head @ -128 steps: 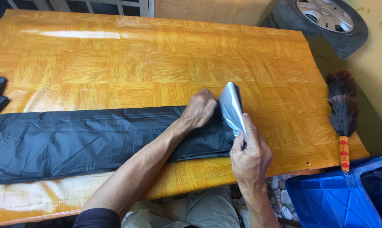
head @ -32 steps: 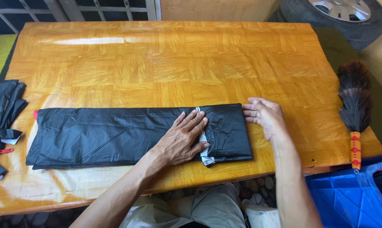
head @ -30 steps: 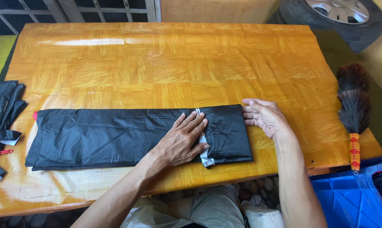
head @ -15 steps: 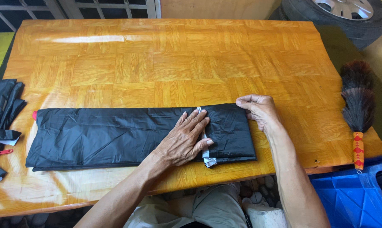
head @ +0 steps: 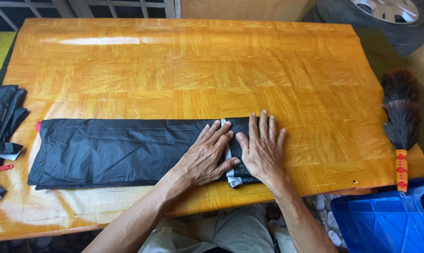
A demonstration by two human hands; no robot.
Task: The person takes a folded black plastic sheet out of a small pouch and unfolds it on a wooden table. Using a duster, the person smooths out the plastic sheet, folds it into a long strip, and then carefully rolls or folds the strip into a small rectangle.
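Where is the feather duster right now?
In the head view, the feather duster lies at the table's right edge, right of the right hand and just above the blue plastic bin.

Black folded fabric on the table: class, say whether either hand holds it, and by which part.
Neither hand grips it. Both the left hand and right hand lie flat, palms down, pressing the folded right end of the black fabric against the wooden table.
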